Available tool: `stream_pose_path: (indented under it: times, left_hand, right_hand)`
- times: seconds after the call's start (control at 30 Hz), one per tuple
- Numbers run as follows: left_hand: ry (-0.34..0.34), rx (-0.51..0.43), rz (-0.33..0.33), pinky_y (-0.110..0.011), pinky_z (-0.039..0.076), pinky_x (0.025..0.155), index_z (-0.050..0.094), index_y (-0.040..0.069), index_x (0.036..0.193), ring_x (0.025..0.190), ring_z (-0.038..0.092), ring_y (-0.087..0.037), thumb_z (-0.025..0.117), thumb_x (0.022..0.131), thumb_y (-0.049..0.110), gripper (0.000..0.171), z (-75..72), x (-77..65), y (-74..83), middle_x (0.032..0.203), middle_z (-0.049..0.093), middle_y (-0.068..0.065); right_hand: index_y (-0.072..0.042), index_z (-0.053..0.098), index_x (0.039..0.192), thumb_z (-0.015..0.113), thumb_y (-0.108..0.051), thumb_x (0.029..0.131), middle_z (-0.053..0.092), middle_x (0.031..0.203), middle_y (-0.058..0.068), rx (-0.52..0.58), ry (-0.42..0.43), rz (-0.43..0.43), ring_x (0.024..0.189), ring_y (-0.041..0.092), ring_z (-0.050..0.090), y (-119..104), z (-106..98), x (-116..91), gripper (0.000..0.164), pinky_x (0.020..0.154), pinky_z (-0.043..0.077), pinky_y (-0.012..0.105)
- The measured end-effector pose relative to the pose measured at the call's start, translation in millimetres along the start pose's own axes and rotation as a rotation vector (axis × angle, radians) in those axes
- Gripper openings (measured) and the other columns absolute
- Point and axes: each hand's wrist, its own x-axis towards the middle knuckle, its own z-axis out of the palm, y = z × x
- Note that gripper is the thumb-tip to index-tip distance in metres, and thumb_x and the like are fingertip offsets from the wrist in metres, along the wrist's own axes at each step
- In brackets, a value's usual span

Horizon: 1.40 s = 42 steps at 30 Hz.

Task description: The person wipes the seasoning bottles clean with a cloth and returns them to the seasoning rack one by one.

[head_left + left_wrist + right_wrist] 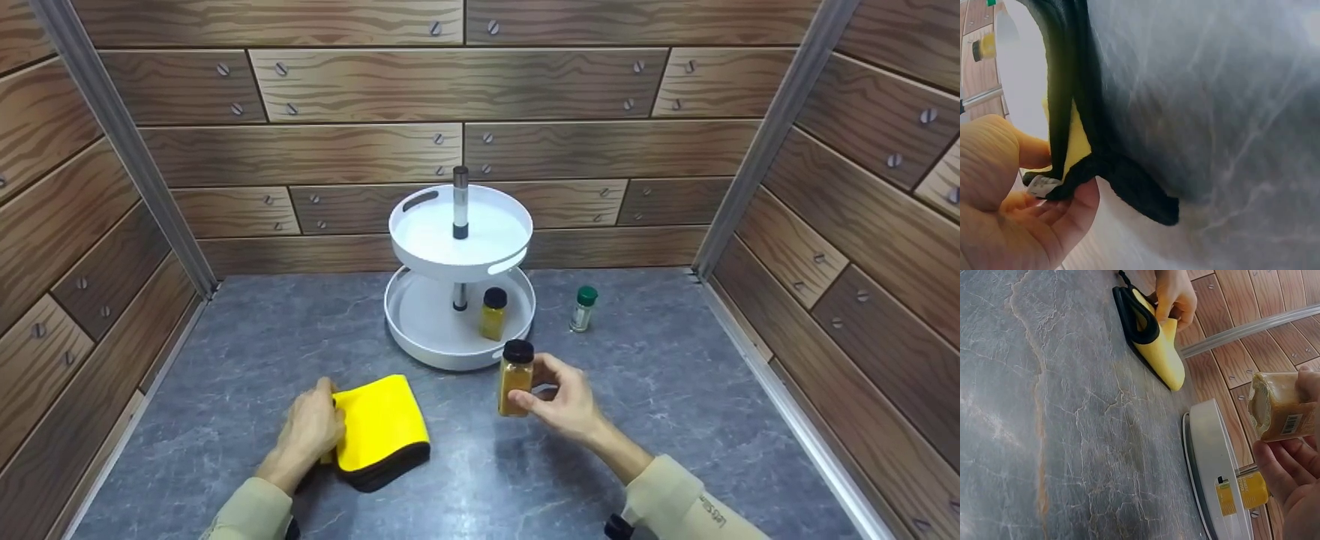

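My right hand (566, 403) holds a spice jar (514, 390) with a black cap and orange-brown contents upright between thumb and fingers. In the right wrist view the jar's base and a barcode label (1292, 423) show. My left hand (309, 421) grips the left edge of a folded yellow cloth (381, 424) with a black underside. A small white tag (1044, 185) on the cloth shows by the fingers in the left wrist view. Behind the held jar is a white two-tier round tray (401, 341). A second black-capped jar (493, 319) with yellow contents stands on its lower tier.
A small green-capped jar (582, 311) stands on the grey marbled table (645, 450) to the right of the tray. The tray's centre post (460, 199) rises above its upper tier (491, 217). Wood-patterned panels (360, 154) enclose the table at the back and both sides.
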Motion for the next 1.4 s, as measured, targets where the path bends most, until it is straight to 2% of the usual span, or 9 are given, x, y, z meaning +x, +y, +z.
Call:
stream_pose_path:
  times: [0.13, 0.23, 0.37, 0.6, 0.8, 1.0, 1.27, 1.4]
  left_hand:
    - [-0.015, 0.050, -0.021, -0.056, 0.062, 0.081, 0.056, -0.003, 0.127, 0.086, 0.072, -0.038, 0.063, 0.099, 0.008, 0.032, -4.4, 3.4, 2.2, 0.102, 0.072, -0.024]
    - [0.020, 0.123, 0.014, -0.059, 0.063, 0.084, 0.056, -0.006, 0.133, 0.089, 0.072, -0.041, 0.062, 0.099, 0.010, 0.038, -5.8, 6.0, 8.0, 0.107, 0.071, -0.026]
    - [0.130, 0.200, 0.102, -0.059, 0.064, 0.088, 0.062, -0.004, 0.130, 0.096, 0.071, -0.043, 0.065, 0.103, 0.015, 0.034, -4.4, 9.4, 19.0, 0.113, 0.069, -0.026]
    - [0.361, 0.247, 0.311, -0.053, 0.061, 0.084, 0.065, 0.001, 0.110, 0.095, 0.064, -0.041, 0.068, 0.102, 0.015, 0.016, 1.5, 19.5, 37.4, 0.102, 0.068, -0.021]
    - [0.476, 0.266, 0.457, -0.049, 0.056, 0.077, 0.064, 0.003, 0.105, 0.088, 0.061, -0.039, 0.069, 0.103, 0.018, 0.016, 8.5, 31.9, 49.5, 0.094, 0.064, -0.018]
    - [0.497, 0.266, 0.523, -0.047, 0.051, 0.075, 0.063, 0.004, 0.106, 0.089, 0.056, -0.038, 0.067, 0.105, 0.023, 0.020, 16.7, 45.6, 63.0, 0.094, 0.059, -0.016]
    - [0.450, 0.296, 0.514, -0.049, 0.046, 0.078, 0.060, 0.004, 0.110, 0.095, 0.053, -0.040, 0.064, 0.106, 0.025, 0.022, 32.5, 63.9, 78.5, 0.100, 0.055, -0.018]
    - [0.401, 0.304, 0.507, -0.050, 0.047, 0.080, 0.060, 0.003, 0.113, 0.097, 0.053, -0.040, 0.061, 0.108, 0.024, 0.022, 39.8, 69.4, 82.3, 0.103, 0.056, -0.019]
  right_hand:
    - [0.001, 0.073, 0.125, 0.090, -0.012, 0.094, 0.080, 0.103, 0.017, 0.001, 0.002, 0.020, 0.092, 0.006, 0.074, -3.4, 1.0, 1.0, 0.037, 0.080, 0.066, 0.025]
    - [0.001, 0.073, 0.125, 0.090, -0.013, 0.094, 0.080, 0.103, 0.016, -0.007, 0.005, 0.026, 0.091, 0.006, 0.074, -5.3, 1.7, 2.6, 0.038, 0.079, 0.066, 0.025]
    - [-0.001, 0.074, 0.126, 0.090, -0.014, 0.095, 0.081, 0.104, 0.015, -0.022, 0.014, 0.035, 0.092, 0.006, 0.075, -7.0, 2.8, 6.1, 0.038, 0.079, 0.067, 0.026]
    - [-0.001, 0.073, 0.125, 0.091, -0.015, 0.094, 0.082, 0.107, 0.016, -0.030, 0.023, 0.025, 0.094, 0.007, 0.075, -12.2, 6.1, 13.3, 0.038, 0.081, 0.067, 0.025]
    - [0.000, 0.074, 0.125, 0.092, -0.014, 0.092, 0.081, 0.106, 0.018, -0.029, 0.051, 0.014, 0.093, 0.012, 0.076, -12.5, 10.6, 22.5, 0.039, 0.081, 0.067, 0.026]
    - [-0.001, 0.075, 0.121, 0.094, -0.016, 0.090, 0.083, 0.104, 0.018, -0.061, 0.083, -0.002, 0.091, 0.020, 0.080, -9.8, 18.7, 38.8, 0.039, 0.082, 0.068, 0.027]
    - [-0.003, 0.076, 0.118, 0.096, -0.019, 0.088, 0.084, 0.099, 0.014, -0.140, 0.152, -0.030, 0.088, 0.024, 0.081, -4.1, 33.4, 62.5, 0.039, 0.083, 0.071, 0.044]
    - [-0.004, 0.076, 0.119, 0.097, -0.021, 0.087, 0.084, 0.100, 0.013, -0.182, 0.182, -0.048, 0.090, 0.026, 0.081, -1.6, 43.6, 73.1, 0.042, 0.083, 0.070, 0.045]
